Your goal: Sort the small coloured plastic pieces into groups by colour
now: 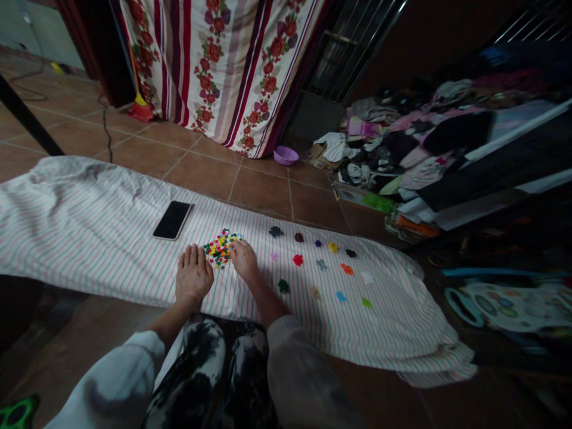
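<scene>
A mixed pile of tiny coloured pieces (218,249), mostly yellow, red, green and white, lies on a striped cloth (129,238). My left hand (193,275) rests flat at the pile's left edge, its fingers stretched out. At the pile's right edge, my right hand (245,260) has its fingertips pinched together; whatever is between them is too small to make out. To the right, small groups sorted by colour sit apart in rows, among them a red group (298,260), a yellow group (333,247), an orange group (347,269) and a dark green group (283,286).
A black-screened phone (172,220) lies left of the pile. Beyond the cloth, a purple bowl (286,156) stands on the tiled floor before a floral curtain (232,71). Heaped clothes (411,131) fill the right side. A red broom (141,109) leans at the back left.
</scene>
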`<act>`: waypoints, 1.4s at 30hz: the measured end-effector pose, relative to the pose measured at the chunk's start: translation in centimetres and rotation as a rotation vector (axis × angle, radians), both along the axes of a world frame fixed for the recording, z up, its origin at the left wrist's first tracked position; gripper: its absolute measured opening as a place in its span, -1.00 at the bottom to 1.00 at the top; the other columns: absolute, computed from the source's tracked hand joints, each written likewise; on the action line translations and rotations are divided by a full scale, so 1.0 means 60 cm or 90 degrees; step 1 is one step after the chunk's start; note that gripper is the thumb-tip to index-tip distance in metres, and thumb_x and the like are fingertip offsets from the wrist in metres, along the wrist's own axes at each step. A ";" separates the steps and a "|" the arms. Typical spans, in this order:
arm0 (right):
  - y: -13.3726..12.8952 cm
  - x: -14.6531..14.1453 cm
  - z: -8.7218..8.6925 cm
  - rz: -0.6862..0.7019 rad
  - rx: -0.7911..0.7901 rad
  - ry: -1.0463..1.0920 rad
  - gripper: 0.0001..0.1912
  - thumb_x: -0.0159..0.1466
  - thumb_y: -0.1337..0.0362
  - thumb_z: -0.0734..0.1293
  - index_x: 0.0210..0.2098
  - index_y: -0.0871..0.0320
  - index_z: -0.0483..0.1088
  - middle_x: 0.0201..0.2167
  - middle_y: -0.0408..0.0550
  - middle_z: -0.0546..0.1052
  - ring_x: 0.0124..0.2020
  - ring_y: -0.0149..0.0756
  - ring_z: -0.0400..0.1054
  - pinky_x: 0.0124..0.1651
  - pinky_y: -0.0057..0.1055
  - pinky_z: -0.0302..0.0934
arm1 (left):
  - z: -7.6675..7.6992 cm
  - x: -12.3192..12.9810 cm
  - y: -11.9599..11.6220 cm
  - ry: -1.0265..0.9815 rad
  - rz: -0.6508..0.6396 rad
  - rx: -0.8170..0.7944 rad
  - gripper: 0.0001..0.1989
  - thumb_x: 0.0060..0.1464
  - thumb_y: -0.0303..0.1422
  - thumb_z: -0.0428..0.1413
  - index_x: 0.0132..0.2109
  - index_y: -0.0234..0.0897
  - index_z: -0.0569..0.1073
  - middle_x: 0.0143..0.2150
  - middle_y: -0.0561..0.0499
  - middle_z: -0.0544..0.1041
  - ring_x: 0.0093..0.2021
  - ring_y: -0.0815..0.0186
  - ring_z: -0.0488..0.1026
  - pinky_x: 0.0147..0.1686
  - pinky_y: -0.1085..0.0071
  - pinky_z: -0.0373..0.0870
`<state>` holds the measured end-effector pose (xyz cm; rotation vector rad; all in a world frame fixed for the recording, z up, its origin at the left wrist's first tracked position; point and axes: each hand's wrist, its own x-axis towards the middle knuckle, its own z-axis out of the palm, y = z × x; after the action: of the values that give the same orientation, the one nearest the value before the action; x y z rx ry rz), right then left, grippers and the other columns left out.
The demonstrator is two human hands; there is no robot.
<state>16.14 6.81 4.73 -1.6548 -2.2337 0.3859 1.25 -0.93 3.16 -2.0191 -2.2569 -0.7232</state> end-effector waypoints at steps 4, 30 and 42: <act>0.002 0.000 0.000 -0.006 -0.001 -0.008 -0.74 0.30 0.40 0.22 -0.11 0.10 0.49 -0.20 -0.02 0.52 -0.11 -0.27 0.38 0.02 -0.41 0.23 | -0.002 0.000 0.000 0.002 0.003 0.001 -0.43 0.20 -0.31 -0.19 0.21 -0.62 0.32 0.29 -0.44 0.28 0.37 -0.07 0.13 0.30 -0.01 0.06; -0.021 -0.005 -0.060 -0.094 0.108 0.299 -0.79 0.31 0.28 0.20 -0.17 0.10 0.45 -0.30 -0.08 0.55 -0.27 -0.32 0.44 -0.10 -0.43 0.30 | -0.001 0.000 0.000 0.022 0.001 0.007 -0.45 0.19 -0.33 -0.17 0.20 -0.62 0.34 0.27 -0.45 0.31 0.35 -0.06 0.16 0.29 -0.02 0.10; -0.040 0.009 -0.061 -0.188 0.046 0.488 -0.77 0.33 0.13 0.16 -0.22 0.09 0.36 -0.46 -0.15 0.55 -0.41 -0.33 0.49 -0.25 -0.45 0.34 | -0.002 0.000 -0.001 0.019 0.003 0.010 -0.43 0.20 -0.30 -0.19 0.21 -0.61 0.33 0.28 -0.43 0.30 0.36 -0.07 0.14 0.30 0.00 0.06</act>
<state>16.65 4.43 1.10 -1.4339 -1.4068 0.7034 1.24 -1.00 3.03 -2.0038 -2.2313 -0.7039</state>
